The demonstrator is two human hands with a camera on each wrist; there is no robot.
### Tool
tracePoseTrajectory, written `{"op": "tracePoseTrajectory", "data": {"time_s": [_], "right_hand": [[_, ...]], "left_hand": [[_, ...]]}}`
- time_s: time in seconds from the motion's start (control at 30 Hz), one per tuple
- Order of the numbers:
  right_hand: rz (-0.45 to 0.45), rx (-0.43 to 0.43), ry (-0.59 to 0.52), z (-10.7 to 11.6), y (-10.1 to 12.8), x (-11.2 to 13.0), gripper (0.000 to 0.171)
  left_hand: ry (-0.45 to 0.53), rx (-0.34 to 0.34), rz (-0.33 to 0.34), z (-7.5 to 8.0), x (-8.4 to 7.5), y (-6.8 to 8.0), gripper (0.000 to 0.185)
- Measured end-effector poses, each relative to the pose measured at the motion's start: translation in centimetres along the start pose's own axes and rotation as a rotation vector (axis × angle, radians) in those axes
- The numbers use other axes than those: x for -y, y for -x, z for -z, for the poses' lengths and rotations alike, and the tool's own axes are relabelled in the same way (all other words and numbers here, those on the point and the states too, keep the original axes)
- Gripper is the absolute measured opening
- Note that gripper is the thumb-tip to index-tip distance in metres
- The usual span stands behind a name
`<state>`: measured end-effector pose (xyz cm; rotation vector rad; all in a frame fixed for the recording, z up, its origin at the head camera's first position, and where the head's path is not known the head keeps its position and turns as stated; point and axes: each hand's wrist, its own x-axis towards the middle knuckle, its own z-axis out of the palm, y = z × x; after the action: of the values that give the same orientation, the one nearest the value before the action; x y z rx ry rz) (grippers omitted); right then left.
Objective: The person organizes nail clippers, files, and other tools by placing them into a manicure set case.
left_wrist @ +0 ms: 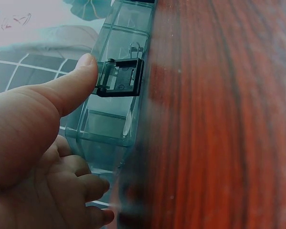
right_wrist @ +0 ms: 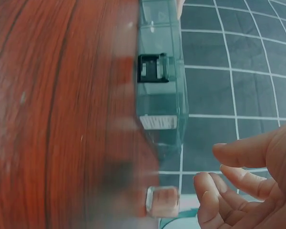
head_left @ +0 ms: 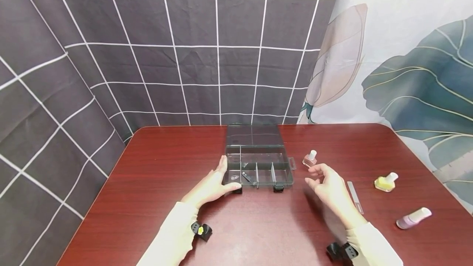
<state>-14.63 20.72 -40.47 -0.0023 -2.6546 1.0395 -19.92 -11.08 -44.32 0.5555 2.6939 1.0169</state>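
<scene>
We see a clear plastic organizer box (head_left: 258, 167) near the middle of the dark red table (head_left: 155, 200), its lid standing open at the back, approx. upright. Our left hand (head_left: 210, 186) rests on the left front corner of the box: fingers are straight along the left wall, and the thumb (left_wrist: 71, 83) touches the left black latch (left_wrist: 121, 76) at the front edge, without curling round anything. A second black latch (head_left: 278, 188) sits more to the right on the same edge. Our right hand (head_left: 329, 188) hovers just right of the box, not touching it, fingers loosely bent and holding nothing. Behind this hand stands a small pink polish bottle w/ white cap (head_left: 309, 159). Further right lie a nail file (head_left: 355, 197), a yellow bottle (head_left: 385, 182) and a lilac bottle (head_left: 413, 218), well apart from the box.
</scene>
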Motion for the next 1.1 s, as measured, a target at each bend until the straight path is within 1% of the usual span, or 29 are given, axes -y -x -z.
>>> {"op": "tracePoseTrajectory", "data": {"time_s": [0.07, 0.17, 0.37, 0.47, 0.73, 0.93, 1.1], "right_hand": [[0.002, -0.01, 0.004, 0.3, 0.2, -0.3, 0.021], [0.004, -0.027, 0.039, 0.7, 0.4, -0.6, 0.02], [-0.035, -0.027, 0.039, 1.4, 0.7, -1.4, 0.021], [-0.051, -0.039, 0.044, 1.7, 0.9, -1.9, 0.022], [-0.066, -0.073, 0.072, 2.5, 1.4, -3.5, 0.022], [-0.116, -0.083, 0.092, 3.2, 1.9, -4.5, 0.022], [-0.139, -0.081, 0.101, 3.6, 2.1, -5.1, 0.022]], "left_hand": [[0.001, 0.001, 0.003, 0.0, 0.0, 0.0, 0.099], [0.007, 0.002, 0.008, 0.0, 0.0, 0.0, 0.099], [0.006, 0.003, 0.016, 0.0, -0.1, 0.1, 0.099], [0.004, 0.0, 0.009, 0.0, -0.1, 0.0, 0.099], [0.004, -0.007, 0.007, 0.0, -0.2, 0.0, 0.099], [0.001, 0.0, 0.004, -0.1, -0.2, 0.0, 0.099], [0.003, -0.003, 0.003, 0.0, -0.2, 0.0, 0.099]]}}
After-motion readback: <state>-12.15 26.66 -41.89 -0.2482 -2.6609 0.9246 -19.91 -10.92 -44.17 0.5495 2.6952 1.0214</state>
